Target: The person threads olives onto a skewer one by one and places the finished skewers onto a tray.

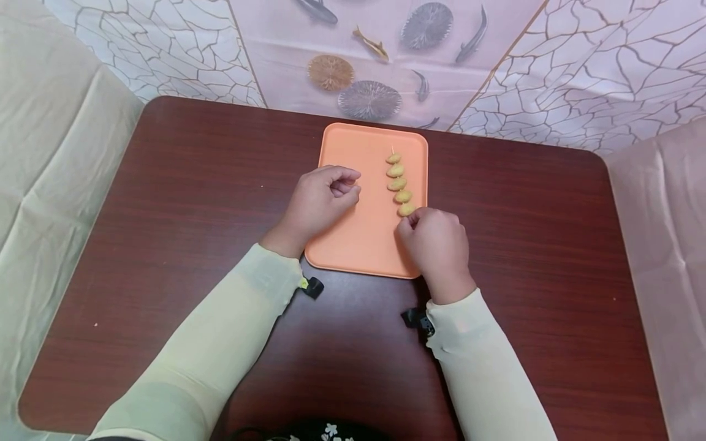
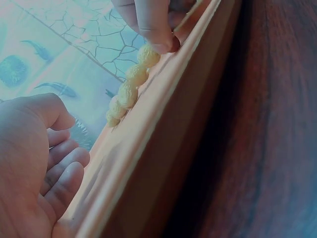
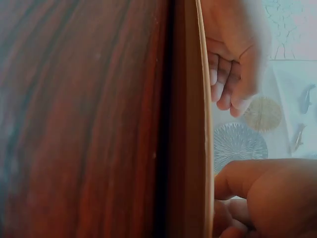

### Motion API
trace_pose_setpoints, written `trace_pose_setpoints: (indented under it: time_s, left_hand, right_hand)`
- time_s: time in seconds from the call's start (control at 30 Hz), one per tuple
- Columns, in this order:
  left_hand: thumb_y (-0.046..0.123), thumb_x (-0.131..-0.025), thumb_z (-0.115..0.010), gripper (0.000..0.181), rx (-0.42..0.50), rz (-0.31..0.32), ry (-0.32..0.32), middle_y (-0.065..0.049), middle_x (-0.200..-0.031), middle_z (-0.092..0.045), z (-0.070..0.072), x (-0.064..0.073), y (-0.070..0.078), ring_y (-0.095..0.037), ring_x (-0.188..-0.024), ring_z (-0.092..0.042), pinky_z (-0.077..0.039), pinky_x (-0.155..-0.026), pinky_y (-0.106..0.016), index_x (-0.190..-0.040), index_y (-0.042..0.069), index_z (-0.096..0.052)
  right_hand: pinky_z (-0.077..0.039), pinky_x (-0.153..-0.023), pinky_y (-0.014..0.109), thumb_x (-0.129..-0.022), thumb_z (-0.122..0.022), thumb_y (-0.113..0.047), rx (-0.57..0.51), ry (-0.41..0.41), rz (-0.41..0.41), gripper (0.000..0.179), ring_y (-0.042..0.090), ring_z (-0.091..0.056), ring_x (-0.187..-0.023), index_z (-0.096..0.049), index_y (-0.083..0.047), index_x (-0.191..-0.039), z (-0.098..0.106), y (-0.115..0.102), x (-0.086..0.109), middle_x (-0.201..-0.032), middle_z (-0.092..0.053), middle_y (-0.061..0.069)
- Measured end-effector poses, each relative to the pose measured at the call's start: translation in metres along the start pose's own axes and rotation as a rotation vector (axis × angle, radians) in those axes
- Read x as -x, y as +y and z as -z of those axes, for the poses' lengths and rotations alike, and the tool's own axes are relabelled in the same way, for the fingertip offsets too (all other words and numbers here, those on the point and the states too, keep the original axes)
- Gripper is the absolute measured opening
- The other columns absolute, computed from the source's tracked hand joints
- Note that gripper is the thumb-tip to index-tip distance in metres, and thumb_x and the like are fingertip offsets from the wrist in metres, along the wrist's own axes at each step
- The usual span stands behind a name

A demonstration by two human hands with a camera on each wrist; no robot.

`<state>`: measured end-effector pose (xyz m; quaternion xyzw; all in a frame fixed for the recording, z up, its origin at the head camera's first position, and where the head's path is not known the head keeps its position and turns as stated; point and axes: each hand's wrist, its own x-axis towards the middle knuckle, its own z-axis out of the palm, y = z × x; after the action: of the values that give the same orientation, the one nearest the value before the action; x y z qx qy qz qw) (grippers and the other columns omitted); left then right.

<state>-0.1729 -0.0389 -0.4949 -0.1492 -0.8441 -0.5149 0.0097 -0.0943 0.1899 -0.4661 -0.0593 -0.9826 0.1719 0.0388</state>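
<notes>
A skewer of several yellow, oval food pieces [image 1: 396, 184] lies along the right side of an orange tray [image 1: 358, 254], its pointed tip toward the far rim. My right hand [image 1: 438, 245] pinches the near end of this skewer between thumb and fingertips, close over the tray's right edge. In the left wrist view the pinching fingers [image 2: 153, 25] sit just behind the last yellow piece. Over the tray's left edge, my left hand [image 1: 322, 202] hangs with loosely curled fingers and holds nothing, a short way left of the skewer.
The tray rests on a dark brown wooden table [image 1: 209, 202], near its far edge. A patterned cloth [image 1: 380, 67] hangs behind the table, and pale cloths [image 1: 49, 153] flank it. Small cameras [image 1: 313, 288] are strapped at both wrists.
</notes>
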Motion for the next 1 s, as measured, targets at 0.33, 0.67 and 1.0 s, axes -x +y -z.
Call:
trace_pose_setpoints:
  time_s: [0.33, 0.67, 1.0]
  left_hand:
    - [0.020, -0.101, -0.080, 0.025, -0.019, -0.006, -0.002, -0.002, -0.108, -0.082, -0.002, -0.002, 0.001, -0.012, -0.096, -0.077, -0.068, -0.088, -0.029, -0.123, 0.008, -0.084]
    - [0.020, -0.102, -0.080, 0.025, -0.014, 0.006, -0.006, -0.001, -0.107, -0.081, -0.003, -0.001, 0.002, -0.011, -0.095, -0.077, -0.068, -0.087, -0.028, -0.123, 0.008, -0.084]
    - [0.022, -0.102, -0.081, 0.030, -0.031, -0.013, -0.024, -0.003, -0.124, -0.080, 0.002, 0.003, 0.004, -0.017, -0.106, -0.076, -0.065, -0.096, -0.035, -0.129, 0.010, -0.082]
  right_hand:
    - [-0.035, -0.047, 0.035, -0.103, -0.068, -0.023, 0.029, -0.048, -0.033, 0.045, 0.025, -0.052, -0.052, -0.060, -0.018, -0.060, 0.002, -0.008, -0.002, -0.054, -0.048, -0.001]
    - [-0.040, -0.050, 0.036, -0.105, -0.072, -0.031, 0.003, -0.072, -0.040, 0.044, 0.027, -0.058, -0.058, -0.063, -0.019, -0.064, 0.002, -0.013, -0.003, -0.057, -0.055, -0.001]
    - [-0.055, -0.060, 0.039, -0.102, -0.077, -0.039, -0.085, -0.041, 0.016, 0.030, 0.025, -0.066, -0.067, -0.077, -0.017, -0.082, 0.012, 0.001, -0.002, -0.068, -0.070, 0.001]
